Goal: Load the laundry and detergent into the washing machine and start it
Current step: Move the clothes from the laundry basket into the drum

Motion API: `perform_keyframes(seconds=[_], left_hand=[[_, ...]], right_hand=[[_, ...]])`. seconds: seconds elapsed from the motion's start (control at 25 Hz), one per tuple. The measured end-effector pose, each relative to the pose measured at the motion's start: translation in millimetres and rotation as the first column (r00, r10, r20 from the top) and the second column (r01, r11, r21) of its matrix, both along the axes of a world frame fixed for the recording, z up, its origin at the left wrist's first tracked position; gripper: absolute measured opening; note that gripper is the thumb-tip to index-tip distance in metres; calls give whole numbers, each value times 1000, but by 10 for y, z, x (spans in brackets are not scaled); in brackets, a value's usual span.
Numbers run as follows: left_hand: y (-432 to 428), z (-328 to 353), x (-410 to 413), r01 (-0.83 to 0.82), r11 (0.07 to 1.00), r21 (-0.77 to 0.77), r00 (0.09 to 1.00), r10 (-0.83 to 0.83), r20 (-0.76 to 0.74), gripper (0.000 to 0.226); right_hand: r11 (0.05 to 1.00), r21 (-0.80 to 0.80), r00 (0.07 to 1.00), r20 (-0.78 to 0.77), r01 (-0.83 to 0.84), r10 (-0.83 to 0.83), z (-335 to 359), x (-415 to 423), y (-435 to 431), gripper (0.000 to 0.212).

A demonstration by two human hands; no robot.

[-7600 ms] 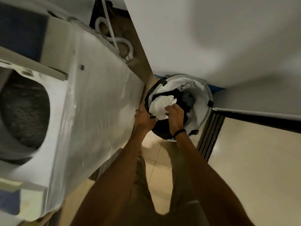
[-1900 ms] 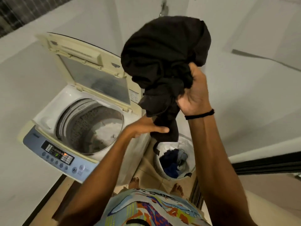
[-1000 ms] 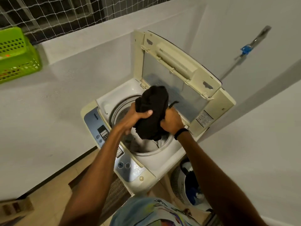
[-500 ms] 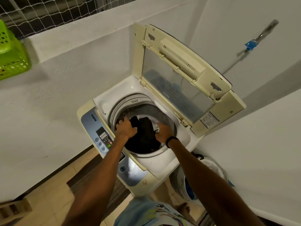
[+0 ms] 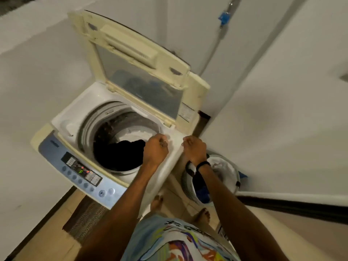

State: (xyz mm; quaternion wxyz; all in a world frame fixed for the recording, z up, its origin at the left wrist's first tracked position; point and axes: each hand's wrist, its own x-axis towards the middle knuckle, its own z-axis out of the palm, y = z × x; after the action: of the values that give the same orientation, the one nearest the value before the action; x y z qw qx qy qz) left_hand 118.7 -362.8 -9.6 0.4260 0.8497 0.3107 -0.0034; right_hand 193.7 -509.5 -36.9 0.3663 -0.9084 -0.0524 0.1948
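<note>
The top-loading washing machine (image 5: 79,117) stands with its lid (image 5: 137,72) raised. A black garment (image 5: 120,153) lies in the drum beside white laundry (image 5: 131,135). My left hand (image 5: 155,149) hovers over the drum's right rim, fingers curled, holding nothing. My right hand (image 5: 194,148), with a black wristband, is past the machine's right edge, above the white laundry basket (image 5: 226,170) on the floor, fingers loosely curled and empty. Dark and blue clothes (image 5: 202,193) remain in the basket. The blue control panel (image 5: 81,170) shows lit indicators.
White walls close in on the left and right. A pipe with a blue fitting (image 5: 224,16) runs down the back wall. A patterned mat (image 5: 84,221) lies in front of the machine. My bare feet (image 5: 157,201) stand on the tiled floor. A dark sliding-door track (image 5: 293,206) lies at right.
Both hands have let go of the black garment, which now lies in the drum. They have lifted out and shifted right toward the basket.
</note>
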Motion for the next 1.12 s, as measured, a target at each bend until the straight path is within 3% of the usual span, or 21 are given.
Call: perform_keyframes(seconds=[0.16,0.32,0.36,0.44,0.56,0.76,0.84,0.96,1.0,1.12], left_hand=[[-952,-182,181,142,989,-42,983,-146,-108,13],[-1713,-895,425,231,971,-69,928,-241,-283,15],[-1857,-1119,490,254,964,-74,906,-264,-332,16],[-2102,-1632,648,306,949,-75,860,-309,-407,21],[-2385,-2662,879,399,911,-103,792,-400,-461,25],[-2637,-4532,1123,394,908,-142,737,-405,-542,28],[-2681,-5165,1122,393,906,-160,717,-411,-563,28],[-2705,-5872,1089,379,909,-172,720,-406,-563,32],[-2719,-5994,1072,372,910,-185,736,-410,-538,33],[-2756,-5979,996,360,903,-233,781,-428,-455,31]], right_hand=[[972,9,970,-68,236,-235,-398,151,-1197,23],[963,-138,943,-211,231,-257,-1080,321,-2205,14],[964,-165,945,-220,209,-243,-1336,341,-2374,20],[960,-224,938,-265,167,-225,-1945,343,-2637,36],[952,-296,890,-410,76,-199,-2888,413,-2863,25],[917,-353,777,-518,186,-357,-4682,505,-2940,35],[887,-383,746,-505,258,-435,-5330,484,-2887,25],[804,-384,697,-408,455,-590,-6037,500,-2801,61],[778,-381,687,-373,500,-624,-6182,514,-2799,61],[788,-408,709,-364,461,-603,-6280,557,-2882,30]])
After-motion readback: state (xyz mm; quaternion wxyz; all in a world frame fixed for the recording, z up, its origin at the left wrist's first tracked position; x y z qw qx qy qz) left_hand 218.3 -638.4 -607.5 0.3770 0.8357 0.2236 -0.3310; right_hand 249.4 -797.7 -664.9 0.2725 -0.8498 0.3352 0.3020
